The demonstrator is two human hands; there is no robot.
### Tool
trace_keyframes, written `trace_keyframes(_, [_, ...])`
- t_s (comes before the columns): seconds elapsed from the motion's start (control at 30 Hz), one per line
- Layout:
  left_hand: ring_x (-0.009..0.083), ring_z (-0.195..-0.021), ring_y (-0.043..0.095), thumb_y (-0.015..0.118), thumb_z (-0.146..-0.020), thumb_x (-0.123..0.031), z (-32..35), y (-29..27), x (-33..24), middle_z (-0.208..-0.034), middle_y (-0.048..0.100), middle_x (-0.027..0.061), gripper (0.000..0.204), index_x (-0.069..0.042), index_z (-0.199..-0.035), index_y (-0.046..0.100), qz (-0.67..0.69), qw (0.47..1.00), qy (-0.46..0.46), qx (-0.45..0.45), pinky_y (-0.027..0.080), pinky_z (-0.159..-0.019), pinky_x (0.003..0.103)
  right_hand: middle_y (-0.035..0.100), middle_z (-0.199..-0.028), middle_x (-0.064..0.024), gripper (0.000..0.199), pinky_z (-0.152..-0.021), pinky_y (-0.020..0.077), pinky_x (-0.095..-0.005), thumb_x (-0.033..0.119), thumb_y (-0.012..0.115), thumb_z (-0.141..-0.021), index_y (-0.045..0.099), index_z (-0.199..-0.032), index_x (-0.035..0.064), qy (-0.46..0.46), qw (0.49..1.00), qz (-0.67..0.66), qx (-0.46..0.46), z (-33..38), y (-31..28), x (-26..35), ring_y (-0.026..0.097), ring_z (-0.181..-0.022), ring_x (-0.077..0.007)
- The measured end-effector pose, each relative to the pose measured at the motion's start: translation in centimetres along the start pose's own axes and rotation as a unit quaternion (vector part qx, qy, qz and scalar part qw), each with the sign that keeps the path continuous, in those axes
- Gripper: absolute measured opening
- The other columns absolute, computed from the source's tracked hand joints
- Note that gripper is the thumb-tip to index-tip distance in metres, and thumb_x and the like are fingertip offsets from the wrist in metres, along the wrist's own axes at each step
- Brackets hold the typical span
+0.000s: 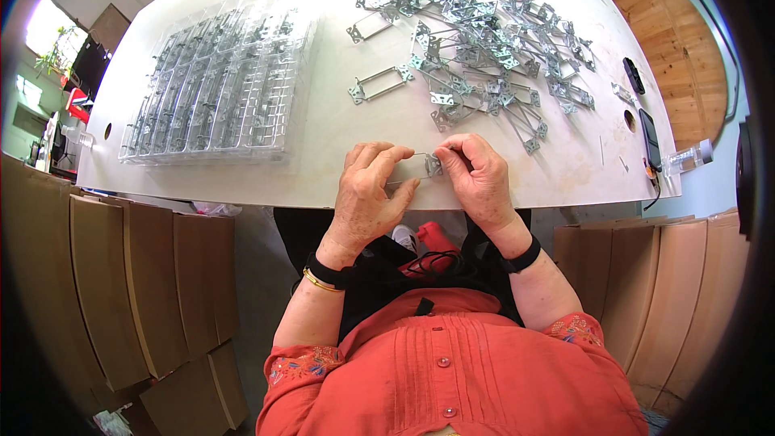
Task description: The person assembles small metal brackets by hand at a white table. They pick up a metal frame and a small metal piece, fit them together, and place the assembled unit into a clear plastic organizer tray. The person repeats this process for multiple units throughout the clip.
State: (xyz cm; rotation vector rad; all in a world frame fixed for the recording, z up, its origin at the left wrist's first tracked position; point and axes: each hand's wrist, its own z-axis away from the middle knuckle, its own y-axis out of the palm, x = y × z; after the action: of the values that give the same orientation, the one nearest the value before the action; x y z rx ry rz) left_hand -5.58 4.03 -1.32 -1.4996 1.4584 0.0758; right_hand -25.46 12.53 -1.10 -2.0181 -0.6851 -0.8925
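Both my hands meet over the near edge of the white table, holding one small metal wire bracket (433, 165) between them. My left hand (373, 186) grips the wire end, its thumb and forefinger curled round the thin rods. At the other end, my right hand (475, 173) pinches the bracket's flat plate between thumb and fingertips. Just beyond lies a loose pile of similar metal brackets (484, 48), wire frames with punched plates. One bracket (381, 83) rests apart from the heap on its left side.
A clear plastic compartment tray (218, 153) filled with rows of metal parts stands at the left. On the right edge lie a phone (650, 139), a black object (634, 76) and a clear bottle (688, 158). Cardboard boxes (105, 274) flank me on both sides.
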Motion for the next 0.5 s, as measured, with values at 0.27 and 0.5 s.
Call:
trace_keyframes(0.27, [0.0357,-0.112,0.069,0.090,-0.080,-0.006,0.00,0.00,-0.03,-0.120,0.075,0.0143,0.044,-0.005,-0.123,0.079,0.002,1.000,0.000,0.000,0.056,-0.099,0.046,0.070,-0.091,-0.0103,0.015,-0.073,0.0553,-0.0396,0.014,0.083,-0.103,0.071,-0.105,0.0049,0.006,1.000,-0.002,0.004,-0.10,-0.08,0.40,0.068,-0.081,-0.0277])
trace_keyframes(0.5, [0.0353,-0.112,0.069,0.090,-0.080,-0.005,0.00,-0.04,-0.14,-0.120,0.075,0.0142,0.045,-0.005,-0.123,0.078,0.002,1.000,-0.003,0.001,0.056,-0.099,0.045,0.070,-0.091,-0.0103,0.016,-0.073,0.0555,-0.0396,0.015,0.083,-0.103,0.071,-0.105,0.0047,0.004,1.000,-0.006,0.001,-0.05,-0.05,0.35,0.068,-0.081,-0.0280])
